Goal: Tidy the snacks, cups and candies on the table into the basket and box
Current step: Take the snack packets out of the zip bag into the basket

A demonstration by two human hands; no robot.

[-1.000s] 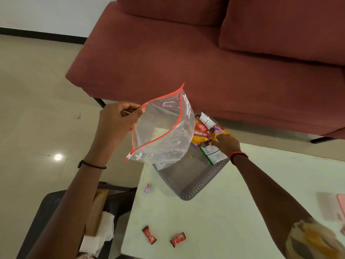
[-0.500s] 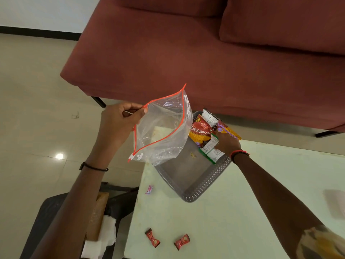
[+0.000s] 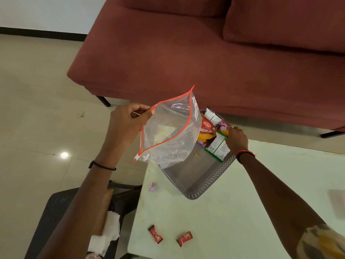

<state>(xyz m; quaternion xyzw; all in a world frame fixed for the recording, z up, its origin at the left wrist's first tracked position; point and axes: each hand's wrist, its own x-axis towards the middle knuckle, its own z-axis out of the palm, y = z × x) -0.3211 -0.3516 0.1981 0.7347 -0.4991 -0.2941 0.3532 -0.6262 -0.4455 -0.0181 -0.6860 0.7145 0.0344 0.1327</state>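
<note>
Snack packets [image 3: 211,136], red, orange and green-and-white, lie heaped at the far end of a grey perforated basket [image 3: 201,186] on the pale counter [image 3: 233,221]. I see my right hand [image 3: 237,138] curled down onto them, grip unclear. My left hand [image 3: 127,122] pinches a clear, orange-zippered bag [image 3: 168,135] open. Two red candies [image 3: 169,237] and one pink candy [image 3: 152,186] lie loose nearer me.
</note>
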